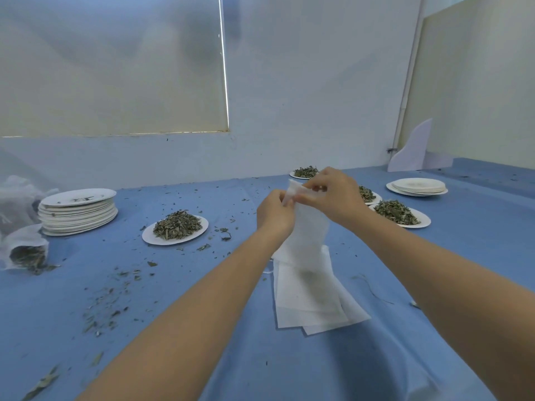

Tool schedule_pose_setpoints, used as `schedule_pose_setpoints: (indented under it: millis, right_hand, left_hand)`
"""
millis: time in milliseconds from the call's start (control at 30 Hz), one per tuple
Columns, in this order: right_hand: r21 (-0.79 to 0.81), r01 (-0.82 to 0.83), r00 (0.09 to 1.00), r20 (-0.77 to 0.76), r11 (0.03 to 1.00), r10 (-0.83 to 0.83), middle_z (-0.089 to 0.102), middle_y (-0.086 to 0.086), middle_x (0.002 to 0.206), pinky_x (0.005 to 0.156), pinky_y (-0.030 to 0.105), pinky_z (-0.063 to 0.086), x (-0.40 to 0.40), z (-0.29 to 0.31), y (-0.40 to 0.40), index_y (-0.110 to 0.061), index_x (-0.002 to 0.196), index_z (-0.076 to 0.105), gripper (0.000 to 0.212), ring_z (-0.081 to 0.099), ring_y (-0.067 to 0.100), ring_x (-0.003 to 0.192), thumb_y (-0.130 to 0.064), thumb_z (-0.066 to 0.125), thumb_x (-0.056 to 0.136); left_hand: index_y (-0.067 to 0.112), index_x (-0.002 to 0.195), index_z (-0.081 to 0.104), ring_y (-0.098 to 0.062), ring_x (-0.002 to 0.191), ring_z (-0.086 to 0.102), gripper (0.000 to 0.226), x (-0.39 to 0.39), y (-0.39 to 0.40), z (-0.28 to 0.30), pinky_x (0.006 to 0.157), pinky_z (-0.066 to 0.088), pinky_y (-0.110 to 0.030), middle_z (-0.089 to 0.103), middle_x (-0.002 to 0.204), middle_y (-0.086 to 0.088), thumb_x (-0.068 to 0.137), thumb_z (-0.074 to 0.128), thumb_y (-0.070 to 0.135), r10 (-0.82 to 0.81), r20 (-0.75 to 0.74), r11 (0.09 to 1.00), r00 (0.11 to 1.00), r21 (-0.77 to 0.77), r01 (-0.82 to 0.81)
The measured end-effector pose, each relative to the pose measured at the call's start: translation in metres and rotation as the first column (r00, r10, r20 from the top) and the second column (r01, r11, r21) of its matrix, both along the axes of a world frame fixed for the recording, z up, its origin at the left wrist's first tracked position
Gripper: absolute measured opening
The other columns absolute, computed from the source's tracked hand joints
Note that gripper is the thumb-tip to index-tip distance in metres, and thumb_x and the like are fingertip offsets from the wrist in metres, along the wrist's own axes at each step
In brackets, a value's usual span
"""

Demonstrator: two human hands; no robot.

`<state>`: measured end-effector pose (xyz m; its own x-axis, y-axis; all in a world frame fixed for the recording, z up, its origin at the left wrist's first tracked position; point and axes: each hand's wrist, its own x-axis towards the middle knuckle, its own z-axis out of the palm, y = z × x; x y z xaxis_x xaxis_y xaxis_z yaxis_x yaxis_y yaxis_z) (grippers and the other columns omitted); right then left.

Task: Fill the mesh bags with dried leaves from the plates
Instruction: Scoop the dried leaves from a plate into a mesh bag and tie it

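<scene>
White mesh bag [311, 230] held upright over blue cloth-covered table [434, 357], lower end touching loose pile of flat white bags [309, 302]. Left hand [275, 215] and right hand [337, 195] both pinch bag's top edge w/ curled fingers. White paper plate w/ dried green leaves [175, 228] left of hands; similar leaf plate [401, 216] right. Stack of empty white plates [77, 211] far left, filled bag [26, 250] beside it.

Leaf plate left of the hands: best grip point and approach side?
Grip the plate of leaves by its bare near rim, coming from the front. The pile covers the centre; the rim is flat, exposed and unobstructed on that side. Both hands now hold the mesh bag.
</scene>
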<state>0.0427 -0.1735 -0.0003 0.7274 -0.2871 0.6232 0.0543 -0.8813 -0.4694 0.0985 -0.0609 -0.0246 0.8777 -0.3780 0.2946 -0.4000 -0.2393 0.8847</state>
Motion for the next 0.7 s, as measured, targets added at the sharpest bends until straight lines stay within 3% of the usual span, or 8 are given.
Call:
schedule_pose_setpoints:
  millis: [67,133,233,300,367,567,633,700]
  right_hand:
    - [0.028,-0.037,0.999,-0.003,0.999,0.038,0.060,-0.005,0.076,0.062,0.012,0.034,0.006,0.005,0.004,-0.025,0.072,0.068,0.010,0.054,0.014,0.077,-0.030,0.075,0.076]
    - [0.051,-0.076,0.996,-0.038,0.996,0.078,0.067,-0.001,0.078,0.063,0.017,0.037,0.010,0.008,0.006,-0.018,0.077,0.072,0.009,0.058,0.016,0.078,-0.027,0.074,0.078]
    - [-0.028,-0.109,0.992,-0.068,0.994,0.107,0.070,-0.001,0.081,0.061,0.009,0.037,0.015,0.014,0.008,-0.016,0.084,0.075,0.011,0.056,0.007,0.071,-0.025,0.073,0.080]
    - [-0.090,-0.138,0.990,-0.041,0.986,0.135,0.073,0.006,0.084,0.067,0.016,0.041,0.019,0.018,0.010,-0.012,0.088,0.076,0.010,0.059,0.012,0.072,-0.019,0.073,0.081]
    - [-0.118,-0.144,0.990,-0.027,0.983,0.142,0.072,0.012,0.083,0.073,0.032,0.045,0.023,0.021,0.010,-0.010,0.091,0.075,0.011,0.063,0.025,0.078,-0.015,0.071,0.082]
    - [-0.136,-0.131,0.988,-0.097,0.982,0.118,0.067,0.012,0.076,0.066,0.029,0.040,0.031,0.024,0.002,-0.007,0.092,0.073,0.013,0.057,0.026,0.072,-0.017,0.067,0.085]
    - [-0.112,-0.118,0.989,-0.102,0.987,0.107,0.068,0.013,0.079,0.071,0.034,0.044,0.034,0.022,0.002,-0.008,0.092,0.073,0.013,0.060,0.027,0.077,-0.016,0.065,0.087]
    - [-0.053,-0.114,0.990,-0.088,0.992,0.109,0.069,0.012,0.079,0.072,0.035,0.047,0.037,0.018,0.006,-0.008,0.091,0.073,0.015,0.062,0.027,0.080,-0.018,0.063,0.088]
  left_hand:
    - [0.013,0.121,0.044,-0.020,0.105,0.049,0.030,0.006,0.004,0.006,0.080,0.045,-0.028,0.043,0.122,-0.004,0.093,0.051,0.019,0.028,0.069,1.000,0.997,-0.012,-0.027]
    - [0.014,0.141,0.024,-0.020,0.128,0.030,0.064,0.014,0.012,0.012,0.100,0.034,-0.028,0.020,0.143,-0.006,0.086,0.057,0.010,0.029,0.288,0.999,0.957,0.033,-0.041]
    - [0.022,0.146,0.011,-0.015,0.128,0.031,0.084,0.026,0.020,0.025,0.098,0.033,-0.019,0.027,0.144,-0.001,0.079,0.053,-0.005,-0.193,0.428,0.981,0.883,0.109,0.161]
    - [0.022,0.146,0.016,-0.010,0.113,0.045,0.082,0.034,0.019,0.033,0.078,0.038,-0.005,0.044,0.129,0.003,0.078,0.047,-0.012,-0.333,0.379,0.942,0.863,0.174,0.287]
    - [0.018,0.144,0.024,-0.009,0.104,0.048,0.074,0.039,0.015,0.037,0.069,0.036,0.000,0.049,0.116,0.007,0.079,0.048,-0.010,-0.311,0.380,0.947,0.871,0.198,0.252]
    - [0.017,0.117,0.058,-0.012,0.096,0.053,0.026,0.047,0.017,0.035,0.071,0.038,-0.012,0.060,0.104,0.003,0.092,0.052,0.017,-0.186,0.317,0.981,0.930,0.112,0.158]
    - [0.016,0.107,0.065,-0.014,0.097,0.056,0.022,0.048,0.017,0.035,0.078,0.042,-0.021,0.065,0.105,0.000,0.094,0.050,0.025,-0.168,0.277,0.985,0.946,0.082,0.151]
    - [0.014,0.103,0.067,-0.016,0.094,0.057,0.024,0.051,0.018,0.034,0.073,0.041,-0.018,0.066,0.101,-0.002,0.096,0.047,0.026,-0.123,0.280,0.992,0.952,0.058,0.111]
